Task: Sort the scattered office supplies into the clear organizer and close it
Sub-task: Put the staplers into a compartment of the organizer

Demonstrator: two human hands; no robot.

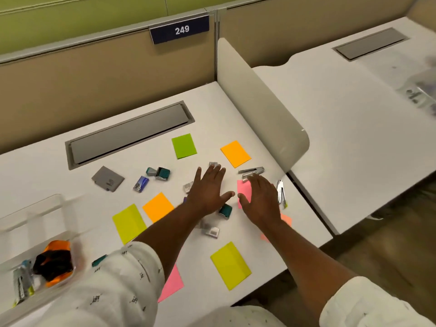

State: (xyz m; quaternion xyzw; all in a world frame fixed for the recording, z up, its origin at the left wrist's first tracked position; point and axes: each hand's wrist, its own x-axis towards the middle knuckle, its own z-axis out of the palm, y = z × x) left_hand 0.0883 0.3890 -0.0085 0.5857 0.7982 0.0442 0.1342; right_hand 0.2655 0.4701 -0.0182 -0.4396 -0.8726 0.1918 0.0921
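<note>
Sticky-note pads lie scattered on the white desk: green (pixel 184 146), orange (pixel 235 153), a second orange (pixel 158 206), yellow (pixel 129 222), another yellow (pixel 230 265). My left hand (pixel 207 190) hovers flat and open over the middle, above small staple boxes (pixel 188 187) and a teal stamp (pixel 225 210). My right hand (pixel 259 199) is open, palm down, covering part of a pink pad (pixel 243 188). A metal staple remover (pixel 251 172) lies just beyond its fingers, another (pixel 280 193) to its right. The clear organizer (pixel 33 232) stands at the left edge, holding an orange-black item (pixel 54 261).
A grey card (pixel 107 178), a blue packet (pixel 140 184) and a teal stamp (pixel 159 173) lie left of centre. A grey cable hatch (pixel 129 134) is set into the desk behind. A rounded white divider (pixel 262 102) bounds the desk on the right.
</note>
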